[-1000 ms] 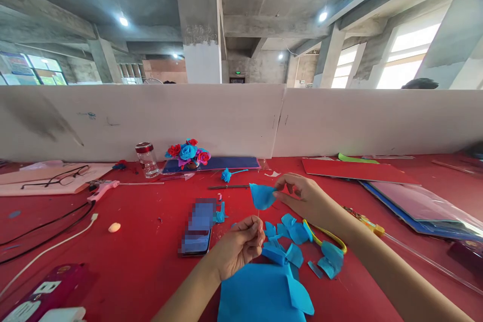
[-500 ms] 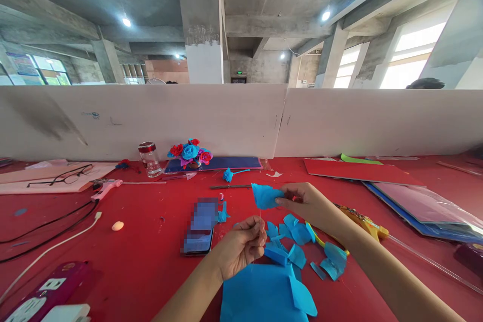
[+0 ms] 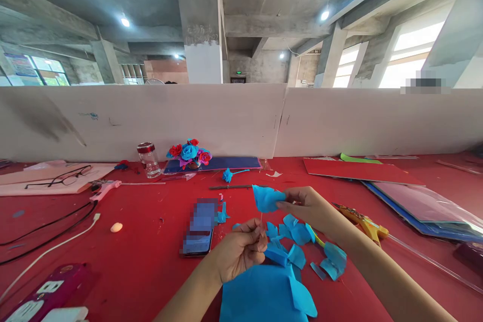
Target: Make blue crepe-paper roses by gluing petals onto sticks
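Observation:
My left hand (image 3: pixel 238 250) is closed in a pinch on a thin wire stem (image 3: pixel 260 220) that stands upright. At the stem's top sits a blue paper bud (image 3: pixel 265 198). My right hand (image 3: pixel 306 206) pinches the bud's right edge with its fingertips. Below the hands lie several cut blue petals (image 3: pixel 292 241) and a larger blue paper sheet (image 3: pixel 260 294) on the red table (image 3: pixel 151 241).
A phone (image 3: pixel 199 226) lies left of my hands. Farther back stand a paper flower bouquet (image 3: pixel 188 153), a glass jar (image 3: pixel 148 159) and a small blue flower on a stem (image 3: pixel 228 175). A glue gun (image 3: pixel 101 190), glasses (image 3: pixel 56 177) and cables are at left; coloured sheets (image 3: pixel 358 171) and a yellow tool (image 3: pixel 362 221) at right.
Both hands and the bud have sunk slightly toward the table. My right fingers have closed in on the bud's edge.

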Tool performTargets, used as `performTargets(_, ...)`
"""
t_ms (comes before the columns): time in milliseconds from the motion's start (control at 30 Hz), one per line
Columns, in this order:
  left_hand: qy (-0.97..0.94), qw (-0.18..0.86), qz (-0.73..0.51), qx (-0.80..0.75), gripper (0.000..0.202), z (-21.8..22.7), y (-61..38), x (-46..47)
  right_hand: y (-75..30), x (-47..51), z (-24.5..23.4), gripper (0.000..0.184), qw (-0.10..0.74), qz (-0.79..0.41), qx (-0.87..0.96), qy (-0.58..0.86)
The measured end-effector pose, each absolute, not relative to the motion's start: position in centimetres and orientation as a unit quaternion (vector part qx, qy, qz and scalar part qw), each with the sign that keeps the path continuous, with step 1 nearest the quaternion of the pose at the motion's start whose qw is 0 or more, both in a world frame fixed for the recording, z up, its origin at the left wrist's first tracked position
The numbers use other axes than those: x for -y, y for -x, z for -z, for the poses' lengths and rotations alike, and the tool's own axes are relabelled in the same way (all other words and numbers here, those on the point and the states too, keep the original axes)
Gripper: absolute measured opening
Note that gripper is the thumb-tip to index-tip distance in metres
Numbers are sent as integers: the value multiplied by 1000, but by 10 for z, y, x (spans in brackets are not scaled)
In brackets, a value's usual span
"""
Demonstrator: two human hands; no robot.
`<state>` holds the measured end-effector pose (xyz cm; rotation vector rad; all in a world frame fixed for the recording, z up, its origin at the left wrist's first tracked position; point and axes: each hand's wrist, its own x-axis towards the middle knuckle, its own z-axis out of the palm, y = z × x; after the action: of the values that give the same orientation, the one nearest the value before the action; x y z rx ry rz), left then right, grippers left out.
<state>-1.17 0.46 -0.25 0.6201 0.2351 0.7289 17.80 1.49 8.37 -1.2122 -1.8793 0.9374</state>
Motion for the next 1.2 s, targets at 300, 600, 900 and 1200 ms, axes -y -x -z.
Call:
performTargets(300,-303,877,-350,-128,8,2,12,-4,-175,-5,-78,34,377,-414,696,449)
performTargets(600,-308,875,-350,-133,8,-3,12,-1,-177,-3,-80,30,391,-445,690,416)
performTargets(900,-317,878,-339,-112,9,-2,12,-2,-176,-4,-71,19,410,-498,665,377)
performTargets(1200,-317,884,-325,-107,8,-2,13,0,-174,-8,-60,25,436,-471,648,411)
